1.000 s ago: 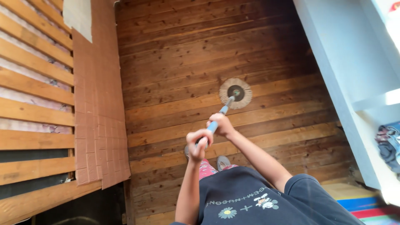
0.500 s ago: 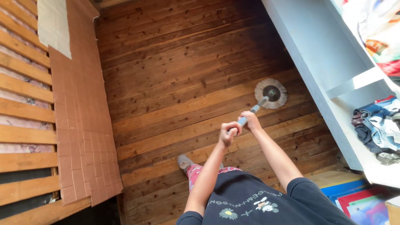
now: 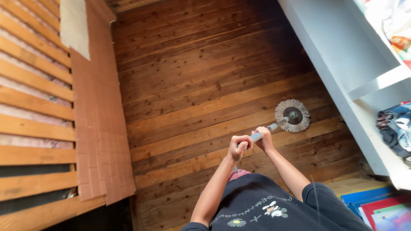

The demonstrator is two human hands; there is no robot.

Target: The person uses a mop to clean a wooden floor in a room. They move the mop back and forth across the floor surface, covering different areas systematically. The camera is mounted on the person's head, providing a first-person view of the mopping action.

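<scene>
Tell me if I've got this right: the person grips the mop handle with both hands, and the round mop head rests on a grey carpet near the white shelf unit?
Not quite. Both the left hand and right hand do grip the mop handle, and the round mop head does lie near the white shelf unit, but the head view shows it resting on a brown wooden plank floor, not a grey carpet.

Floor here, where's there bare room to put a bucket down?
Widest bare patch: floor between the cardboard and the shelf. Crowded lower right: the mop, both hands on its handle, and clothes in the shelf.
</scene>
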